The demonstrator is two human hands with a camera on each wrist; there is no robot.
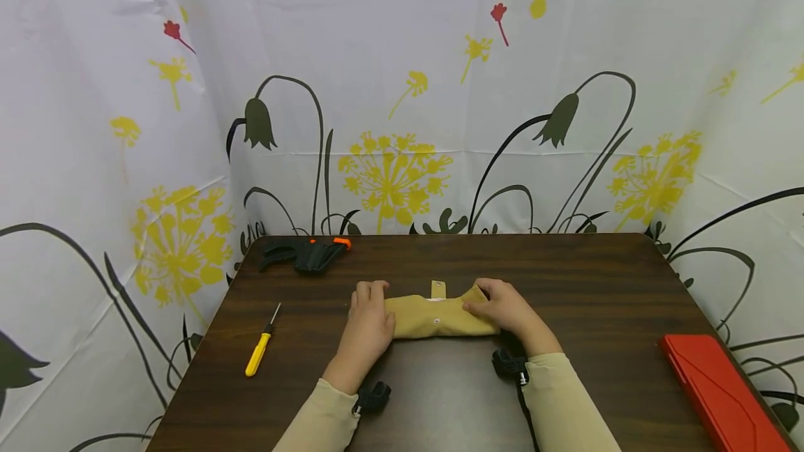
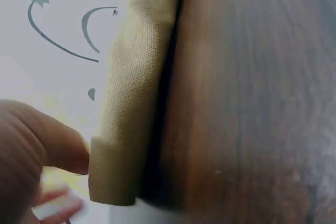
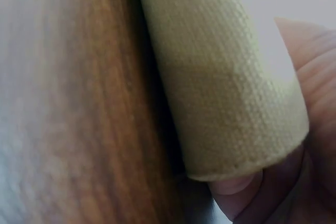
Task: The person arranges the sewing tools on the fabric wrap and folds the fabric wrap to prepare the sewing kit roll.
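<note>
A mustard-yellow fabric pouch (image 1: 440, 317) lies on the table between my hands, with a snap stud on its front and a strap tab (image 1: 438, 289) sticking up behind. My left hand (image 1: 369, 319) is at the pouch's left end; in the left wrist view its thumb (image 2: 63, 145) touches the fabric, while its blurred fingers (image 2: 58, 208) extend past the end. My right hand (image 1: 507, 309) pinches the pouch's upper right corner, which is raised. The right wrist view shows a fingertip (image 3: 233, 183) under the pouch end. The pouch's inside is mostly hidden.
A yellow-handled screwdriver (image 1: 259, 351) lies to the left on the dark wooden table (image 1: 603, 284). A black clamp with orange tips (image 1: 308, 255) sits at the far left edge. A red case (image 1: 722, 389) lies at the right edge. A patterned curtain (image 1: 402, 89) hangs behind.
</note>
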